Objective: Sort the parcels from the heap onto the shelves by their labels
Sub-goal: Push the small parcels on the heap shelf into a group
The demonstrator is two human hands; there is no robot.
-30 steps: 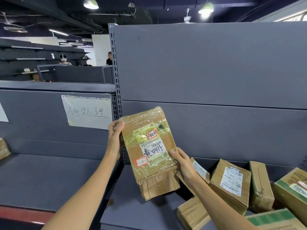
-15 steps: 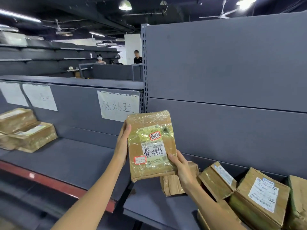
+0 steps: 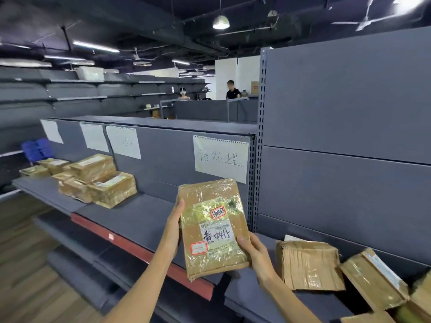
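I hold a flat brown parcel (image 3: 210, 227) wrapped in clear tape upright before me, its white label and two red-edged stickers facing me. My left hand (image 3: 175, 227) grips its left edge. My right hand (image 3: 255, 254) grips its lower right corner, thumb on the front. Behind it a handwritten paper sign (image 3: 220, 158) hangs on the back panel above the grey shelf (image 3: 137, 220). The heap of parcels (image 3: 310, 264) lies on the shelf at lower right.
Several sorted parcels (image 3: 98, 180) are stacked further left on the grey shelf, under more paper signs (image 3: 123, 142). A perforated upright post (image 3: 253, 183) separates the two shelf bays. Two people (image 3: 232, 90) stand far behind the shelving. Wooden floor lies lower left.
My view has swung left, so the heap slid toward the right edge and more of the left shelf with its stacked parcels came into sight. Both hands keep their hold on the parcel.
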